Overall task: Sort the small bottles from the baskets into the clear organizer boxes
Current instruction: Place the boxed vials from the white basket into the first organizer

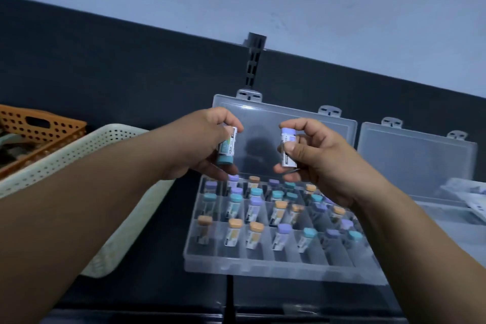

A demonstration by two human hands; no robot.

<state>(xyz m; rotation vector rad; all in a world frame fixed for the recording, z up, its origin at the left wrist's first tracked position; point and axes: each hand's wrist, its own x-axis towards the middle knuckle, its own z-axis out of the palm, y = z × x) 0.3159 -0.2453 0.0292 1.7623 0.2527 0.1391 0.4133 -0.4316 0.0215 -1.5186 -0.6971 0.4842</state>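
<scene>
My left hand (pixel 196 143) grips a small bottle with a teal cap (pixel 226 148), cap pointing down, above the far left of the clear organizer box (pixel 276 269). My right hand (pixel 317 158) pinches a small bottle with a purple cap (pixel 288 148), cap up, above the box's far middle. Both bottles hang in the air, apart from each other. The box lies open on the dark table and holds several small bottles with teal, purple and orange caps in its compartments. Its raised lid (pixel 302 118) stands behind my hands.
A cream perforated basket (pixel 86 147) sits left of the box, under my left forearm. An orange perforated basket (pixel 39 123) stands behind it at the far left. A second open clear organizer box (pixel 418 155) is at the right. A dark partition runs along the back.
</scene>
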